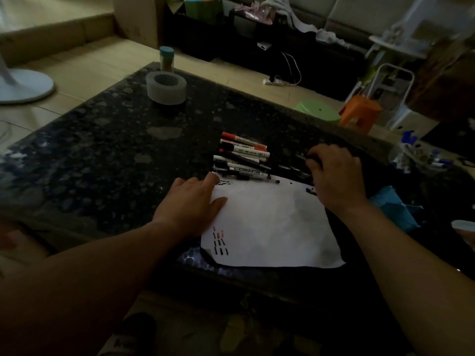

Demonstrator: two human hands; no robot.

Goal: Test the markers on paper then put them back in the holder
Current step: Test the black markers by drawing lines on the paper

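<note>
A white sheet of paper (270,227) lies on the dark speckled table (102,150), with short red and black test strokes near its left edge and its far edge. Just beyond it, several red-capped and black-capped markers (244,155) lie side by side in a pile. My left hand (190,201) rests flat on the paper's left edge, fingers straight. My right hand (334,176) hovers at the paper's far right corner, fingers curled round the dark end of a black marker (308,157); the rest of that marker is lost in shadow. A blue box-like holder (393,206) sits right of my right wrist.
A grey tape roll (165,87) and a jar with a blue lid (166,59) stand at the table's far left corner. On the floor are a fan base (23,86), a green stool (318,110) and an orange stool (359,114). The room is dim.
</note>
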